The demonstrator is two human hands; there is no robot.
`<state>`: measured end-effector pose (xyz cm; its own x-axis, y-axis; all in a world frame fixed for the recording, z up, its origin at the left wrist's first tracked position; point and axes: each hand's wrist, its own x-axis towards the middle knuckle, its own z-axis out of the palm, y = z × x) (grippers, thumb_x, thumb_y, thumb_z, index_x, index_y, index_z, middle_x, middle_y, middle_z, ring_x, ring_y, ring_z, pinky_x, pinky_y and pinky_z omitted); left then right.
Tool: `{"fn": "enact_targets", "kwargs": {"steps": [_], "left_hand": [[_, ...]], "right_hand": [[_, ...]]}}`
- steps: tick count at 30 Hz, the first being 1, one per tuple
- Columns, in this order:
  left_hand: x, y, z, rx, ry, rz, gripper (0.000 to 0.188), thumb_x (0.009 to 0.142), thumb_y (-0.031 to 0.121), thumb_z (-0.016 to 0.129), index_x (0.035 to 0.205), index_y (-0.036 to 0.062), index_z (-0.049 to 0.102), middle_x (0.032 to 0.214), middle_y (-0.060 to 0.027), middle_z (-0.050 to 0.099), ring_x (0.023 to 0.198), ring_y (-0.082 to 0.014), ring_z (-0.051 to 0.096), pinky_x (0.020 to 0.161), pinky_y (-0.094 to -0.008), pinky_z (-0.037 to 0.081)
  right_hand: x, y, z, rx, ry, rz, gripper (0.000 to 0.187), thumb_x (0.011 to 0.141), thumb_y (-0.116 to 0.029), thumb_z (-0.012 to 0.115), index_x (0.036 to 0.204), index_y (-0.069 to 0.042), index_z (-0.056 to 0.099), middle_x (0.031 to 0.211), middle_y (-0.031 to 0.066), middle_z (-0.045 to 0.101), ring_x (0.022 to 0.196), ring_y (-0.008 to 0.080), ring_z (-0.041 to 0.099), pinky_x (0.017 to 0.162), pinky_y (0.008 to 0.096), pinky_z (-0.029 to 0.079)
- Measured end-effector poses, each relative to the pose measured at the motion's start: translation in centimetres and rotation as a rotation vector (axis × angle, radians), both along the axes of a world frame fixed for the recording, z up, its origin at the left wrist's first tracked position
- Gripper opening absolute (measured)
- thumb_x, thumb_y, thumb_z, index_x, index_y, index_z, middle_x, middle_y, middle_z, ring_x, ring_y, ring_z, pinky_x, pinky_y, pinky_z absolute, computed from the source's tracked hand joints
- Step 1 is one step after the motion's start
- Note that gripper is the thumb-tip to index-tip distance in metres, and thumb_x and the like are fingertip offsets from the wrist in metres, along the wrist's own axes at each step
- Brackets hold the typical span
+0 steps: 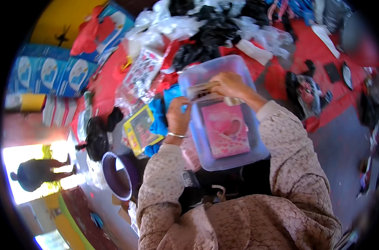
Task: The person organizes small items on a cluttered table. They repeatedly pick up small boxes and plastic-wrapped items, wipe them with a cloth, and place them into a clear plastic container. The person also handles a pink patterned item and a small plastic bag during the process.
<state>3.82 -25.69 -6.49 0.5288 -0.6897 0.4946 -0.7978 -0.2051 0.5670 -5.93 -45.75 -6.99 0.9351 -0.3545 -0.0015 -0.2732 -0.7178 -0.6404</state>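
Observation:
A translucent plastic tub [254, 141] is in front of me. Inside lies a pink box [225, 143] printed with hearts and a mug. Over the tub's far half, my right hand [231, 86] is closed on a narrow beige item [202, 88], whose kind I cannot make out. My left hand [179, 116], with a bangle at the wrist, is at the tub's left rim. Its fingers are bent together, and what they hold, if anything, is hidden. Blue cloth [157, 118] and a yellow-edged flat packet [143, 130] lie left of that hand.
White and black plastic bags [210, 35] heap up beyond the tub on red sheeting. A purple basin [118, 177] and a black bag [97, 139] stand left. Blue cartons [52, 73] are stacked far left. A person [39, 174] stands in the bright doorway.

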Motion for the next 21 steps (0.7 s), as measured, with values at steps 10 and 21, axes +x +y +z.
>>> {"fn": "enact_targets", "kwargs": {"steps": [10, 21], "left_hand": [[3.2, -1.8, 0.7, 0.141, 0.265, -0.075, 0.021, 0.066, 0.009, 0.069, 0.078, 0.0049, 0.053, 0.110, -0.0128, 0.056, 0.100, -0.0279, 0.053, 0.087, -0.0362, 0.040], [3.6, -4.1, 0.5, 0.292, 0.450, -0.155, 0.020, 0.068, 0.009, 0.069, 0.077, 0.0021, 0.052, 0.083, -0.0091, 0.060, 0.081, -0.0173, 0.056, 0.075, -0.0279, 0.043]], "right_hand": [[-0.8, 0.3, -0.1, 0.001, 0.012, 0.003, 0.026, 0.063, -0.011, 0.056, 0.087, -0.011, 0.066, 0.076, 0.0109, 0.063, 0.074, 0.0292, 0.060, 0.066, 0.0401, 0.046], [-2.1, -1.3, 0.3, 0.168, -0.049, 0.082, 0.028, 0.061, -0.008, 0.056, 0.086, -0.014, 0.068, 0.068, 0.0120, 0.062, 0.066, 0.0289, 0.061, 0.059, 0.0386, 0.047]]}}
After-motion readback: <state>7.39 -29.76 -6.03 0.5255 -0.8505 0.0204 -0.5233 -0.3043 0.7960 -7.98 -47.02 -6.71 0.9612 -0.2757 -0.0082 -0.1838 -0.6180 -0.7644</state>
